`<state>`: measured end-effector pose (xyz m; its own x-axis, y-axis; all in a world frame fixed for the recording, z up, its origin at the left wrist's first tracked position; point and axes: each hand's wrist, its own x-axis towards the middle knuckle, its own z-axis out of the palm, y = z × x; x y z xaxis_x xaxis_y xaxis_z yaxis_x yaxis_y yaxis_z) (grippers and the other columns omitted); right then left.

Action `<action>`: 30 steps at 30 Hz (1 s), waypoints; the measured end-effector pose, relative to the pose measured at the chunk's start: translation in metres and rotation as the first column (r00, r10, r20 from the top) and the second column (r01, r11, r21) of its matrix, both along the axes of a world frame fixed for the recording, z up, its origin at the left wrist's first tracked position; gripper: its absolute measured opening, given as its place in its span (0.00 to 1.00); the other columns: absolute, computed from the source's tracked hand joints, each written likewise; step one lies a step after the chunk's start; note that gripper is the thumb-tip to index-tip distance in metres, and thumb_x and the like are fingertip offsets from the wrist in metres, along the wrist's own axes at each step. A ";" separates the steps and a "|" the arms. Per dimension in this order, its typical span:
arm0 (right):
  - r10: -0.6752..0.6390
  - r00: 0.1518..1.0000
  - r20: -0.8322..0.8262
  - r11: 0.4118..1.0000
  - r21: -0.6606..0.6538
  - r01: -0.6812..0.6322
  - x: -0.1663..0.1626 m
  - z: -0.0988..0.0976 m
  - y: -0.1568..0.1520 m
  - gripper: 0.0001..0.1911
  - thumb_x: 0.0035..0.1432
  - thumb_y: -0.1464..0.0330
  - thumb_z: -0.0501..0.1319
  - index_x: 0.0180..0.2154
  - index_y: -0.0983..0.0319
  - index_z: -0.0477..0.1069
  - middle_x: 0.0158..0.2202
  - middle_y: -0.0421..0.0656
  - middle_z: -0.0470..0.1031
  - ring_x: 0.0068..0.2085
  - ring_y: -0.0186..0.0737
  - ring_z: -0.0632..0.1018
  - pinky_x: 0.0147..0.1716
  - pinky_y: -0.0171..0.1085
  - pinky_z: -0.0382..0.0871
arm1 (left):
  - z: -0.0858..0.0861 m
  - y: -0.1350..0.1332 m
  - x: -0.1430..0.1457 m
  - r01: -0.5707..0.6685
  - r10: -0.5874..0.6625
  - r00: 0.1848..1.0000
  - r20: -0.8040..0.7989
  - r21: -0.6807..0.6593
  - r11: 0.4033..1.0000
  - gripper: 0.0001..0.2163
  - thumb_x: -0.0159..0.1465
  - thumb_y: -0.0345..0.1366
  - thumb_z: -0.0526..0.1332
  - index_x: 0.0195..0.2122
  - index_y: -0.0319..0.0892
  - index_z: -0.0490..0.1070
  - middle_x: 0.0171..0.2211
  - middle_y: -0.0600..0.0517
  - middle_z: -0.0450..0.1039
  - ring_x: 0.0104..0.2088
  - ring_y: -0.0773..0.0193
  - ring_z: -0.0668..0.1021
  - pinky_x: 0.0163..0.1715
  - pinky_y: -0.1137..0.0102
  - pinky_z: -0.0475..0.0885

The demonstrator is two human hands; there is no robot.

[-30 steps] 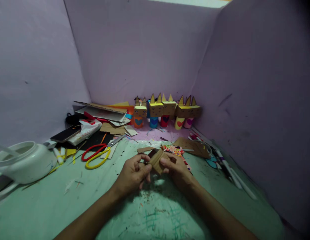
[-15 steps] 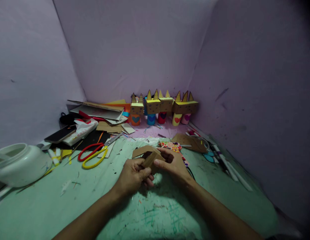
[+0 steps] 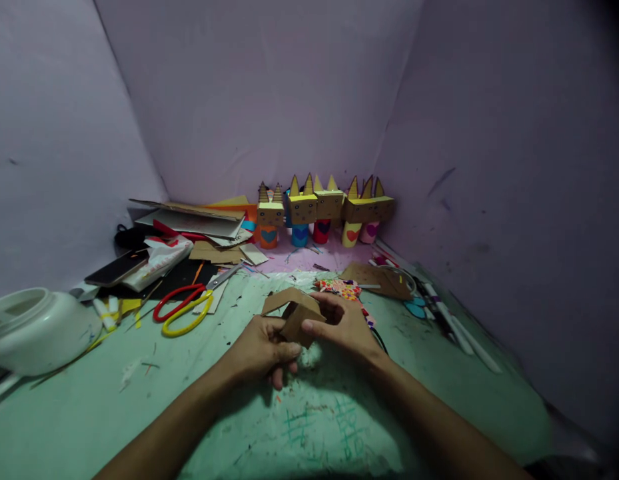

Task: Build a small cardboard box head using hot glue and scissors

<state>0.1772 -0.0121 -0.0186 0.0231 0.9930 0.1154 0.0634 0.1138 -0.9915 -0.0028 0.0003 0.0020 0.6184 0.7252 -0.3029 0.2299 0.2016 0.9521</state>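
A small folded piece of brown cardboard [image 3: 300,320] is held between both hands above the green table cover, its far flap raised and a dark gap showing inside the fold. My left hand [image 3: 264,347] pinches its near left side with thumb and fingers. On the right side, my right hand [image 3: 342,323] grips it with the thumb in front and the fingers behind. A patterned red and yellow piece [image 3: 342,289] lies just behind my right hand. Red and yellow handled scissors [image 3: 186,310] rest to the left, beyond my left hand.
Several cardboard-headed figures [image 3: 302,210] with pointed ears stand along the back wall. Stacked cardboard, paper and a dark phone-like slab [image 3: 116,267] lie back left. A white pot [image 3: 42,330] sits at the left edge. Markers and sticks [image 3: 456,327] line the right side, near flat cardboard [image 3: 379,280].
The cardboard piece has turned slightly, showing more of its front face. My left fingers have shifted lower along it. The whole view has moved a little.
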 end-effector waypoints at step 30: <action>0.054 0.983 -0.177 0.999 0.016 -0.052 0.002 0.007 0.000 0.25 0.32 0.66 0.74 0.38 0.61 0.77 0.35 0.46 0.81 0.39 0.51 0.79 0.40 0.46 0.74 | -0.004 -0.013 0.013 -0.293 0.276 0.948 0.160 0.092 0.952 0.15 0.49 0.43 0.65 0.21 0.42 0.60 0.15 0.53 0.72 0.14 0.68 0.74 0.14 0.76 0.63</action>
